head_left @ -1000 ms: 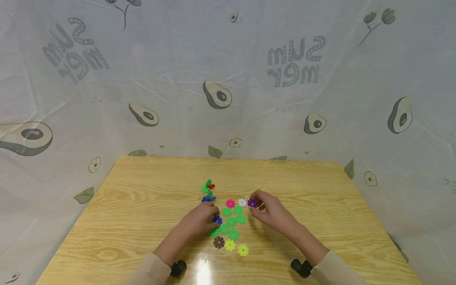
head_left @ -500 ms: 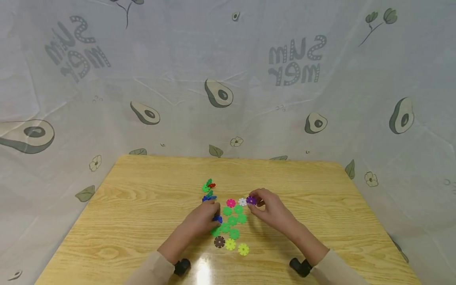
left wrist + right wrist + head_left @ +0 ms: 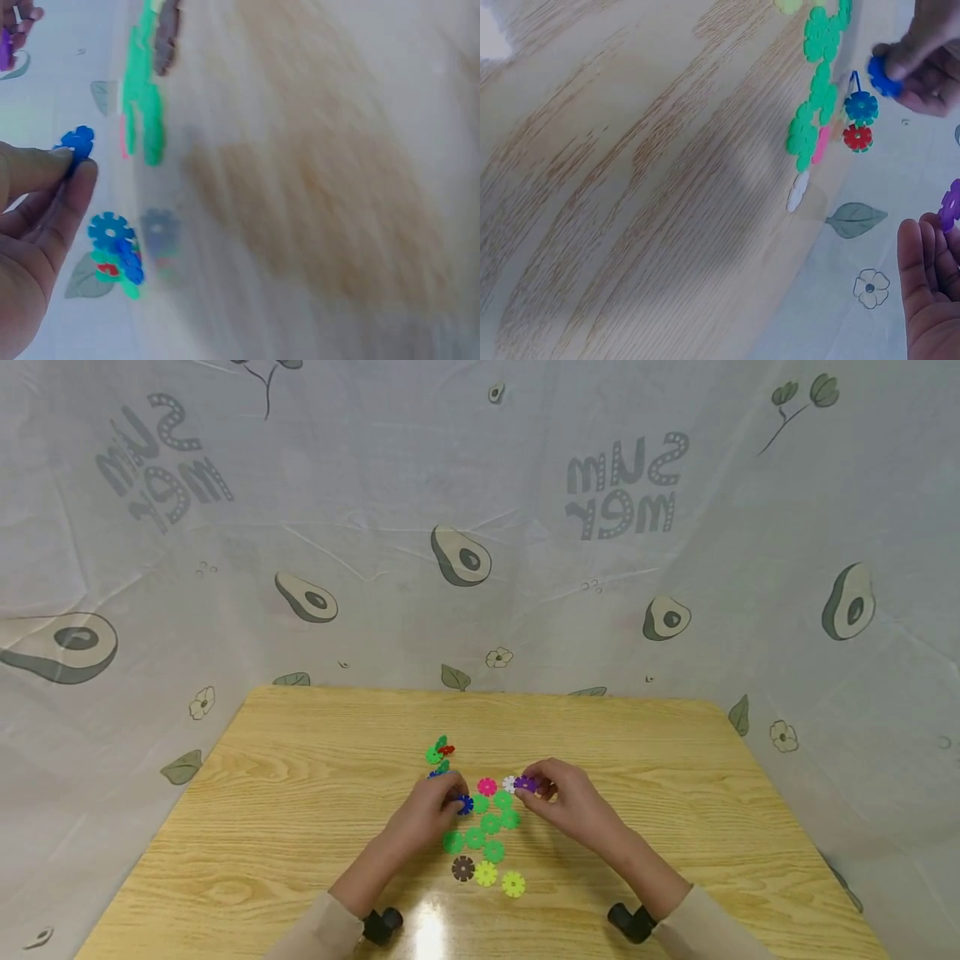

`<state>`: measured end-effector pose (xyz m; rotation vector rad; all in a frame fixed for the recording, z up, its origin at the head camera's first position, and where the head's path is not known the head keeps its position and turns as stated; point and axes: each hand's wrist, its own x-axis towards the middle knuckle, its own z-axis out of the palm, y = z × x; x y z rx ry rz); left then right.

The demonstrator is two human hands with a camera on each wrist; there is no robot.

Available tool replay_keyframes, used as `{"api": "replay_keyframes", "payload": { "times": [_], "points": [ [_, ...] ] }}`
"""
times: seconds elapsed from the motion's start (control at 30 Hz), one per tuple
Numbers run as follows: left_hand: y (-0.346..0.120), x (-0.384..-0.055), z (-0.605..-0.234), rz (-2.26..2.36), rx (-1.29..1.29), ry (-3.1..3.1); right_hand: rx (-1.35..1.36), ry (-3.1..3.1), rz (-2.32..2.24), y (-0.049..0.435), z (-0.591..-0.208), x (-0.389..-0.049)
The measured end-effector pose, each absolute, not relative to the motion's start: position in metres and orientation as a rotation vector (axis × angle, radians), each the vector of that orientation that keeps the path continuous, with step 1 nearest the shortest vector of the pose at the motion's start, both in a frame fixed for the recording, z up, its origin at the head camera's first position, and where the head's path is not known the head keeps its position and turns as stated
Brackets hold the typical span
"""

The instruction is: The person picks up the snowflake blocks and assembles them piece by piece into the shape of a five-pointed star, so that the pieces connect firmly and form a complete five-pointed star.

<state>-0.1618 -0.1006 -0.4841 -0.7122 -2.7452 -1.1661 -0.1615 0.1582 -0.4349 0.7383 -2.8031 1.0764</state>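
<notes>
A dark blue notched building disc [image 3: 465, 804] is pinched between the thumb and fingers of my left hand [image 3: 431, 806], raised off the table in the left wrist view. My right hand [image 3: 572, 797] pinches a purple notched disc [image 3: 527, 785], which partly overlaps the white disc [image 3: 509, 784] in the head view. Beside that lies a pink disc [image 3: 487, 787]. Between the hands several green discs [image 3: 491, 823] are spread. Just beyond my left hand stands a joined piece of blue and teal discs [image 3: 110, 231], partly hidden by that hand in the head view.
Farther back stands another joined piece with green discs [image 3: 434, 755] and a red disc [image 3: 447, 750]. Nearer me lie a brown disc [image 3: 462, 868] and two yellow discs, one here [image 3: 513, 884]. The wooden table [image 3: 637, 743] meets a printed curtain [image 3: 540, 610] behind.
My left hand has moved forward and slightly right with the blue disc, turning it on the way. My right hand has shifted a little left with the purple disc, closer to the white one.
</notes>
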Motion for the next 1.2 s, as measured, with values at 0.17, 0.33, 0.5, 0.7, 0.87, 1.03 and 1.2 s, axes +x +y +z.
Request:
{"api": "replay_keyframes", "payload": {
  "times": [0.17,0.33,0.5,0.7,0.87,1.03,1.2],
  "points": [
    [-0.096,-0.161,-0.474,-1.392,-0.646,-2.619,0.807,-2.772,1.076,0.156,-0.434,-0.161],
    [-0.092,-0.155,-0.463,-1.545,-0.639,-2.523,0.932,-2.716,1.082,0.152,-0.432,-0.160],
    [-0.087,-0.150,-0.450,-1.592,-0.699,-2.473,0.996,-2.697,1.123,0.147,-0.430,-0.157],
    [-0.085,-0.147,-0.443,-1.559,-0.750,-2.450,1.040,-2.675,1.138,0.144,-0.427,-0.155],
    [-0.085,-0.145,-0.439,-1.546,-0.787,-2.437,1.077,-2.682,1.164,0.143,-0.424,-0.151],
    [-0.085,-0.144,-0.438,-1.534,-0.800,-2.427,1.104,-2.697,1.171,0.143,-0.420,-0.149],
    [-0.085,-0.144,-0.437,-1.528,-0.854,-2.392,1.134,-2.688,1.193,0.145,-0.418,-0.149]
  ]
}}
